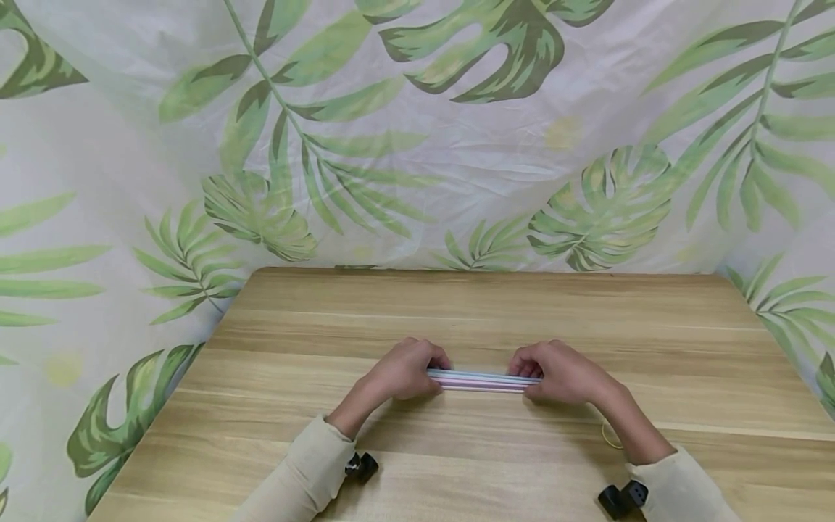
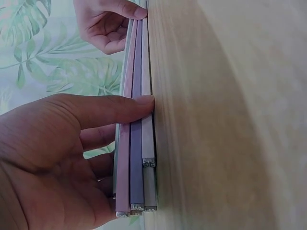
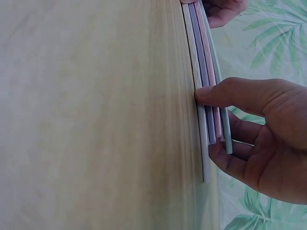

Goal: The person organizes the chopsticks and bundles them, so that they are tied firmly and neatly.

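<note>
A bundle of several slim, straight pastel sticks point(image 1: 484, 381) lies across the middle of the table, in pale blue-green, pink, purple and white. My left hand point(image 1: 411, 370) holds its left end, thumb on the near side and fingers behind. In the left wrist view the sticks point(image 2: 136, 163) show silvery tips at uneven lengths. My right hand point(image 1: 561, 371) grips the other end the same way, its thumb pressing the white stick. Plain, uneven ends of the sticks point(image 3: 205, 163) stick out past that thumb in the right wrist view, with the white one reaching furthest.
A thin yellow loop point(image 1: 609, 435), like a rubber band, lies on the wooden table point(image 1: 483, 464) beside my right forearm, partly hidden by it. A leaf-patterned curtain point(image 1: 483, 145) hangs behind the table's far edge and along its sides.
</note>
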Available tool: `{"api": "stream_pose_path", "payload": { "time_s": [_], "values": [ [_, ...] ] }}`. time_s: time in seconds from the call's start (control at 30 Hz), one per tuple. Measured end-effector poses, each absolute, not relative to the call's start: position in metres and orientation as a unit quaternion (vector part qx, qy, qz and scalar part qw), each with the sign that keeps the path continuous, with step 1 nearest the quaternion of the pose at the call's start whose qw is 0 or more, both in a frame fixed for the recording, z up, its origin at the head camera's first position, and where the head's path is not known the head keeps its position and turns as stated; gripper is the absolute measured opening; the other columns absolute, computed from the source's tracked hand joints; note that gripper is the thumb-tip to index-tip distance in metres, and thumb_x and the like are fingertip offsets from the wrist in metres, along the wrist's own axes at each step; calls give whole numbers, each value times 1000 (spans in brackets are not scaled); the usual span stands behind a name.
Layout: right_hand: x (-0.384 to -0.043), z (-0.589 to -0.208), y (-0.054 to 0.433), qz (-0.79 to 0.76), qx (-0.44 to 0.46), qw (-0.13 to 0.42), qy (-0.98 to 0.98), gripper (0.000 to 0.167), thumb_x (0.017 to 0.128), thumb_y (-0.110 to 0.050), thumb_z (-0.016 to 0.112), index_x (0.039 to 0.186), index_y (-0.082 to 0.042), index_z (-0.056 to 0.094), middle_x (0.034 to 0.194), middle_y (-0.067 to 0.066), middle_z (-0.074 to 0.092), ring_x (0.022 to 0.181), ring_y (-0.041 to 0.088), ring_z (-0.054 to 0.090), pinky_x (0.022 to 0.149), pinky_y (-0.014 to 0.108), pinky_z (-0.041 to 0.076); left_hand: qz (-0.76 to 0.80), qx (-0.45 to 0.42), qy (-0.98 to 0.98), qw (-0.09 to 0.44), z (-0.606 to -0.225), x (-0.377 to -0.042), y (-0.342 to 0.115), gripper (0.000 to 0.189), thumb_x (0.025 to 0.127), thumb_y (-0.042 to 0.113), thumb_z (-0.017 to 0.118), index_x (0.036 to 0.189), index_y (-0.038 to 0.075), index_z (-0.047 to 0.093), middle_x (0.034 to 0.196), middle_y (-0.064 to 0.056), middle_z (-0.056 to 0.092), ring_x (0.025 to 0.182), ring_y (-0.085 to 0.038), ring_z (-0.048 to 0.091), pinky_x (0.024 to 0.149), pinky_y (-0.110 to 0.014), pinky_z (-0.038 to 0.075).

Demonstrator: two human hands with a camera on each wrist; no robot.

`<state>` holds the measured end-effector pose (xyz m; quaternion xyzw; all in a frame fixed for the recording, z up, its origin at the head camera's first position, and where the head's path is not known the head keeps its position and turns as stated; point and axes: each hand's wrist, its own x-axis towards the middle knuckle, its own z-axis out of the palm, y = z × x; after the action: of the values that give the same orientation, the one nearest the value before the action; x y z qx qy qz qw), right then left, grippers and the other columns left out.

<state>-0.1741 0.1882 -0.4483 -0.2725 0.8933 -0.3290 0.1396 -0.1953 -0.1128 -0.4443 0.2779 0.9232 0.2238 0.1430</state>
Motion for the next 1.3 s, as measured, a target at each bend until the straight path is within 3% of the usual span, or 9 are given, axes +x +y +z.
{"api": "stream_pose_path", "payload": {
  "time_s": [0.33, 0.6, 0.9, 1.3],
  "values": [
    [-173, -447, 187, -320, -264, 128, 901, 34, 81, 3, 84, 113, -9, 77, 98, -1, 77, 92, 11, 69, 79, 30, 58, 216, 286, 921, 153, -442, -196, -111, 28, 85, 7, 87, 112, 12, 81, 104, 0, 80, 92, -13, 67, 87, -36, 56],
    [-174, -448, 187, -321, -273, 128, 898, 31, 82, 3, 83, 109, -11, 78, 96, -4, 77, 89, 9, 68, 78, 27, 56, 210, 287, 921, 156, -442, -196, -110, 25, 85, 7, 87, 109, 13, 81, 102, -2, 80, 94, -14, 70, 87, -36, 58],
    [-172, -444, 189, -312, -283, 120, 899, 28, 84, 3, 76, 106, -13, 76, 89, -6, 72, 80, 4, 60, 73, 24, 51, 213, 292, 921, 147, -441, -194, -111, 22, 83, 10, 88, 103, 14, 80, 91, 6, 75, 77, -9, 57, 73, -27, 49],
    [-171, -435, 195, -319, -289, 108, 896, 34, 88, -1, 74, 121, -5, 75, 97, -3, 77, 89, 5, 67, 77, 25, 55, 211, 290, 924, 130, -431, -192, -114, 25, 84, 10, 83, 108, 16, 80, 86, 7, 70, 71, -8, 53, 64, -24, 42]
  ]
}}
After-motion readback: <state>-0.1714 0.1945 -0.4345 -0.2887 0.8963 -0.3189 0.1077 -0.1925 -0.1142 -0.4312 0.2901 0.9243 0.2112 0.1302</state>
